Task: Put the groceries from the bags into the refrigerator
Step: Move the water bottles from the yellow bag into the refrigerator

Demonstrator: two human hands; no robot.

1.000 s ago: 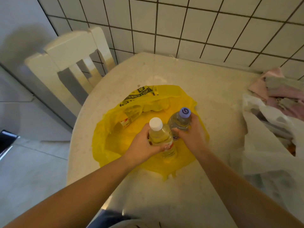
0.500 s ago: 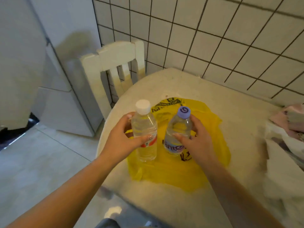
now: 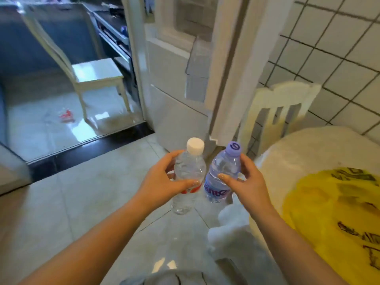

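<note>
**Tech:** Holding two bottles at frame centre, you have your left hand [image 3: 164,182] wrapped round the white-capped bottle [image 3: 189,177], thumb across its front at the red label and fingers curled behind its shoulder. Your right hand [image 3: 244,182] grips the purple-capped bottle [image 3: 222,177] the same way, thumb on the front above the printed label. Both bottles stand upright, side by side and close together, over the floor tiles, left of the table [image 3: 298,153].

**Operator:** How will they handle?

**Tech:** Both appear full, so expect moderate weight for one hand each. Thin clear plastic walls will likely flex under a hard squeeze; the surface is smooth and may slip if damp. Keep your grip at mid-body or just below the shoulder, where the wall is stiffer. Do not carry by the cap.

**Operator:** Where do they go?

**Tech:** The refrigerator [image 3: 181,79] stands at upper centre, doors seemingly closed. You will probably need one free hand for the door. The yellow bag [image 3: 329,212] lies flattened on the table at lower right.
</note>
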